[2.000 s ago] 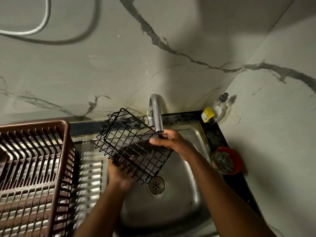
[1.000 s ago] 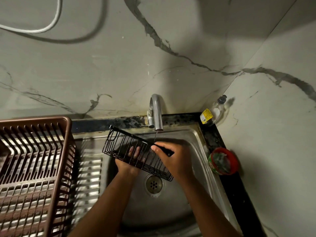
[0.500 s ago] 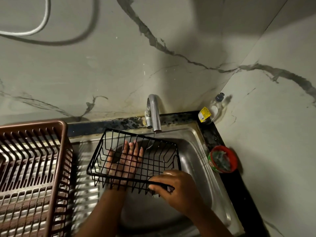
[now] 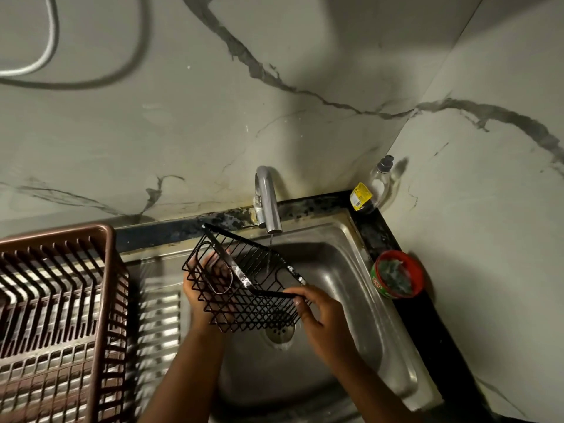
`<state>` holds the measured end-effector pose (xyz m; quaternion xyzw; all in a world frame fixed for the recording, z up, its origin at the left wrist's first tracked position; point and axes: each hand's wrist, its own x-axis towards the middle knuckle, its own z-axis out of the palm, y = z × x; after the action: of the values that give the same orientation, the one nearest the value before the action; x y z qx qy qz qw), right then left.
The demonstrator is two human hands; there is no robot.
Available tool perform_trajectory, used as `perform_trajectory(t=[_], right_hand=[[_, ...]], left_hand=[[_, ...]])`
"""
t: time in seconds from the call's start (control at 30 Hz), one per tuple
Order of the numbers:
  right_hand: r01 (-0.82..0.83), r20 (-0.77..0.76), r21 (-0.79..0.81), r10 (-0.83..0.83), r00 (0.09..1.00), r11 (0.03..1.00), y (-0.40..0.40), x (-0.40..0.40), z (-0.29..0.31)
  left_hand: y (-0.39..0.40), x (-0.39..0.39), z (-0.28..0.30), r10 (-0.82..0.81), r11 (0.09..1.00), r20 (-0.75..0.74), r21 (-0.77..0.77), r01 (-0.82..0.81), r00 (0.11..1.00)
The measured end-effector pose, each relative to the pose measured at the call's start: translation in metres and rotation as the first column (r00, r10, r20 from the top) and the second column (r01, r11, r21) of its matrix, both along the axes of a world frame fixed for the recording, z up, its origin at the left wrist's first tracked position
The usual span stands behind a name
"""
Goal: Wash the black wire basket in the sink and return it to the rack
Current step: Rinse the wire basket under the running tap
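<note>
The black wire basket (image 4: 244, 282) hangs tilted over the steel sink (image 4: 351, 288), under the tap (image 4: 268, 203), from which a thin stream of water runs onto it. My left hand (image 4: 207, 288) is behind and under the basket's left side, seen through the wires, supporting it. My right hand (image 4: 320, 319) grips the basket's near right rim. The brown plastic dish rack (image 4: 58, 315) stands on the left over the ribbed drainboard.
A clear soap bottle (image 4: 380, 181) with a yellow label stands in the back right corner of the black counter. A red tub (image 4: 396, 277) holding a scrubber sits right of the sink. The drain (image 4: 279, 332) lies below the basket. Marble walls close in behind and right.
The basket has been turned from lying open side up to a tilted pose under the stream. My right hand has shifted to its near right rim; my left stays underneath.
</note>
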<state>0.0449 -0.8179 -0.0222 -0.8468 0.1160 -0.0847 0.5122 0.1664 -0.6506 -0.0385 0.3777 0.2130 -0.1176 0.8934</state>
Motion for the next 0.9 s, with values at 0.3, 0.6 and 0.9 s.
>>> perform_trajectory(t=[0.3, 0.6, 0.9], right_hand=[[0.158, -0.2, 0.616, -0.042, 0.979, 0.771, 0.026, 0.023, 0.037], [0.29, -0.288, 0.611, -0.135, 0.948, 0.736, 0.0, 0.06, 0.042], [0.352, -0.325, 0.704, -0.161, 0.932, 0.617, -0.024, 0.043, 0.023]], left_hand=[[-0.016, -0.004, 0.008, 0.139, 0.957, -0.137, 0.275, -0.097, 0.981], [-0.015, -0.011, 0.015, 0.022, 0.933, -0.141, 0.357, 0.03, 0.99], [-0.02, -0.018, 0.025, -0.206, 0.882, -0.075, 0.417, 0.218, 0.976]])
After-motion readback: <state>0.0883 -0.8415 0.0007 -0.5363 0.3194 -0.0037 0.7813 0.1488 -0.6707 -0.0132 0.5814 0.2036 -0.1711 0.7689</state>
